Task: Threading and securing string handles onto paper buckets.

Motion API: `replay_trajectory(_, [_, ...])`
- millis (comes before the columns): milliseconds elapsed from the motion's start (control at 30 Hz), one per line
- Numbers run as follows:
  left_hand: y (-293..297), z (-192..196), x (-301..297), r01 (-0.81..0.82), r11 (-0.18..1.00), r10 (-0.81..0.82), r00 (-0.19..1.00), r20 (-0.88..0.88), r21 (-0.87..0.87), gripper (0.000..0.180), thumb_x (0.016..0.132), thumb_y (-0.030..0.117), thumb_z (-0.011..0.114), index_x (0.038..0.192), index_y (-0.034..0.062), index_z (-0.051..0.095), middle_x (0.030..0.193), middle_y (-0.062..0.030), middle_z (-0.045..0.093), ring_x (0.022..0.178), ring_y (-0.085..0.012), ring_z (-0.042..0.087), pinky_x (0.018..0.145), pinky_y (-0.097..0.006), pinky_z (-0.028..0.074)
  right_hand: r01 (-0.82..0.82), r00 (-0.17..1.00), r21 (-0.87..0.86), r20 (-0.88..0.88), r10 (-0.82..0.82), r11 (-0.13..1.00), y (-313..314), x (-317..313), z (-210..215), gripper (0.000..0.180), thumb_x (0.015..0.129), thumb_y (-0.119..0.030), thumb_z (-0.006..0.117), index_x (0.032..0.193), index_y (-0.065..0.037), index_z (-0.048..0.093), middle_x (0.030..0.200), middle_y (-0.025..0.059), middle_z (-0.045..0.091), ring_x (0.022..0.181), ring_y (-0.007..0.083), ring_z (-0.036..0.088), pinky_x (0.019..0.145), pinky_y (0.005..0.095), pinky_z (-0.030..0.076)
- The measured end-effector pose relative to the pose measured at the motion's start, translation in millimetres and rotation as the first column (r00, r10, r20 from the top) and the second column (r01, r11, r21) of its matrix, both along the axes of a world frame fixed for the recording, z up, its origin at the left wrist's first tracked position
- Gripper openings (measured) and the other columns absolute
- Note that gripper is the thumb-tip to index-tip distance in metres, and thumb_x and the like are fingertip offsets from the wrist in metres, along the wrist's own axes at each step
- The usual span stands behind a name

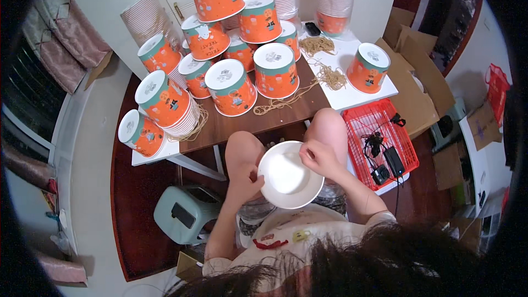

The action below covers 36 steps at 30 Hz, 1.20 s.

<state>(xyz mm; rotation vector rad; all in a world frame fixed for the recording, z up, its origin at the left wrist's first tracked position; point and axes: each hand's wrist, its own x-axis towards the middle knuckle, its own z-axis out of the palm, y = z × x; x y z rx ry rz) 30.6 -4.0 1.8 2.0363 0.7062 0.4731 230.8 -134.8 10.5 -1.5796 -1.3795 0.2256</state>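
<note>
A paper bucket [287, 171] rests between my knees with its white inside facing up. At its left rim, my left hand [246, 183] has its fingers curled in and grips the edge. My right hand [320, 159] is closed in a pinch at the upper right, over the rim; what the fingertips hold, if anything, is too small to make out. Orange-and-green paper buckets stand upside down in a pile on the brown table, among them a front one [231, 91] and the top one [218, 0]. Tan string loops [331, 77] lie to their right.
Stacked buckets [169, 104] stand at the table's left end, and a lone bucket [367, 71] sits on the white surface at right. Beside my right knee is a red basket [410, 151] with cables and adapters. A grey-green stool [176, 217] stands at left, cardboard boxes [421, 71] at right.
</note>
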Motion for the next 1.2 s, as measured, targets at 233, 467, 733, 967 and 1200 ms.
replay_trajectory(233, [-35.6,-26.6,-7.9,-0.132,0.979,0.125,0.991,0.054,0.152,0.018,0.068,0.010,0.062,0.072,0.0015,0.047,0.067,-0.0101,0.047,0.057,-0.0215,0.049,0.052,-0.031,0.040,-0.043,0.984,-0.086,0.171,0.057,0.995,-0.7,-37.4,6.2,0.004,0.070,-0.009,0.059,0.073,-0.008,0.058,0.064,0.0067,0.057,0.057,0.0239,0.056,0.051,0.0326,0.044])
replay_trajectory(467, [-46.6,-24.5,-24.0,-0.148,0.988,0.148,0.989,-0.008,0.049,0.019,0.069,0.010,0.064,0.074,-0.0004,0.049,0.068,-0.0106,0.051,0.055,-0.0205,0.052,0.050,-0.030,0.042,-0.085,0.989,-0.232,0.102,0.111,0.969,7.8,-72.3,-13.3,0.009,0.070,-0.015,0.058,0.076,-0.011,0.062,0.070,0.0075,0.062,0.061,0.0232,0.060,0.053,0.0351,0.047])
replay_trajectory(733, [-44.1,-19.6,-24.1,-0.125,0.989,0.123,0.992,-0.028,-0.078,0.019,0.071,0.012,0.064,0.078,-0.0006,0.050,0.071,-0.0106,0.054,0.060,-0.0162,0.057,0.053,-0.026,0.046,-0.055,0.989,-0.207,0.120,0.082,0.977,11.1,-76.8,-17.7,0.008,0.069,-0.016,0.059,0.074,-0.011,0.063,0.068,0.0071,0.062,0.060,0.0228,0.060,0.052,0.0339,0.048])
replay_trajectory(967, [-44.0,-19.1,-22.6,-0.114,0.988,0.115,0.993,0.011,-0.104,0.017,0.072,0.009,0.064,0.078,-0.0004,0.050,0.073,-0.0091,0.054,0.061,-0.0138,0.057,0.053,-0.024,0.047,-0.050,0.993,-0.230,0.096,0.074,0.972,9.6,-76.6,-15.8,0.009,0.068,-0.017,0.060,0.073,-0.011,0.062,0.067,0.0073,0.061,0.060,0.0229,0.060,0.052,0.0342,0.047])
replay_trajectory(1200, [-43.5,-18.5,-22.1,-0.113,0.986,0.113,0.994,-0.011,-0.125,0.018,0.072,0.009,0.064,0.078,-0.0009,0.050,0.072,-0.0086,0.054,0.061,-0.0130,0.057,0.053,-0.024,0.047,-0.049,0.990,-0.228,0.115,0.077,0.972,11.9,-76.2,-24.3,0.010,0.067,-0.019,0.061,0.072,-0.011,0.061,0.066,0.0078,0.061,0.060,0.0234,0.060,0.052,0.0349,0.047])
